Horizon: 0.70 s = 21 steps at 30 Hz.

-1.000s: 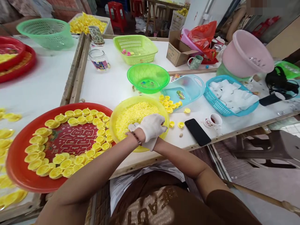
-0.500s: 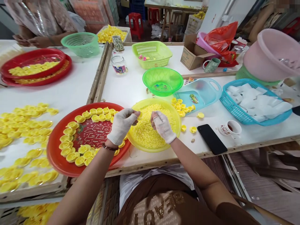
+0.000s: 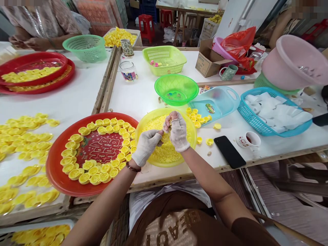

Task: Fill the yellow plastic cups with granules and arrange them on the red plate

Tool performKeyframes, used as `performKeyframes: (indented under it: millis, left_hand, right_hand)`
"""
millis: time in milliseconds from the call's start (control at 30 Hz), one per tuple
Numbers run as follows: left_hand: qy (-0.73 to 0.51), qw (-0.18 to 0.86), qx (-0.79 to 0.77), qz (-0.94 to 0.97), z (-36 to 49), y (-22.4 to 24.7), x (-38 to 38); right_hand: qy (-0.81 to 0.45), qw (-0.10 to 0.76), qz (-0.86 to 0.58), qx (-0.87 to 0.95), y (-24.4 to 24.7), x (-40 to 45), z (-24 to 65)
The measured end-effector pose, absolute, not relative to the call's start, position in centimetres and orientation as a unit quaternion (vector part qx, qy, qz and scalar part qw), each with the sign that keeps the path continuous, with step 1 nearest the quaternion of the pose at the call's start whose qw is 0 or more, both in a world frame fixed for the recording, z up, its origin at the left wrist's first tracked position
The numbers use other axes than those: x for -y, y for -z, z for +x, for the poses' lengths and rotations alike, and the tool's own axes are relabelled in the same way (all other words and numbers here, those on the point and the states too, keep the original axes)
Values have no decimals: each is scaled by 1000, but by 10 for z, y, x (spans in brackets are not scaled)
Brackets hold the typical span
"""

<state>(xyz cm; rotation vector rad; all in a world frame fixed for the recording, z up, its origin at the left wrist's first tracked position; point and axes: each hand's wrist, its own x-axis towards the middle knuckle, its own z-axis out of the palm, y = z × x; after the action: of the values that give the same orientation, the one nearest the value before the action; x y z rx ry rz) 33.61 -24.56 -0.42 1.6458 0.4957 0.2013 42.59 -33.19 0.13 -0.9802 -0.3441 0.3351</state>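
Over a yellow bowl (image 3: 139,133) full of small yellow pieces (image 3: 164,157), my two gloved hands are close together. The bare fingertips of my left hand (image 3: 148,145) pinch a small round yellow plastic cup (image 3: 166,137), partly hidden by the fingers. My right hand (image 3: 178,132) is just right of it and slightly higher, its fingers pressed together; what they hold is hidden. Left of the bowl, a red tray (image 3: 55,171) carries many yellow plastic cups set in curved rows around its patterned middle.
Yellow cups lie on a light blue tray (image 3: 225,97), near a black phone (image 3: 230,152) and a mug (image 3: 248,140). A green bowl (image 3: 176,80) and a blue basket (image 3: 256,118) stand behind. More yellow pieces (image 3: 28,136) spread at left; another person's hands (image 3: 33,42) are beyond.
My left hand has moved right, away from the red tray and over the bowl. My right hand has risen slightly, and the hands are now closer together.
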Motion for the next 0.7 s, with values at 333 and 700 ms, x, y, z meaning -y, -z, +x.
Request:
performKeyframes:
  millis: [333,700]
  left_hand:
    - [-152,667,-242,688,331,5,227]
    - [-199,601,-254,731,332,4,228]
  right_hand:
    - [-95,639,-699,307,7,362,434]
    - [-267,575,-694,342,12,365,438]
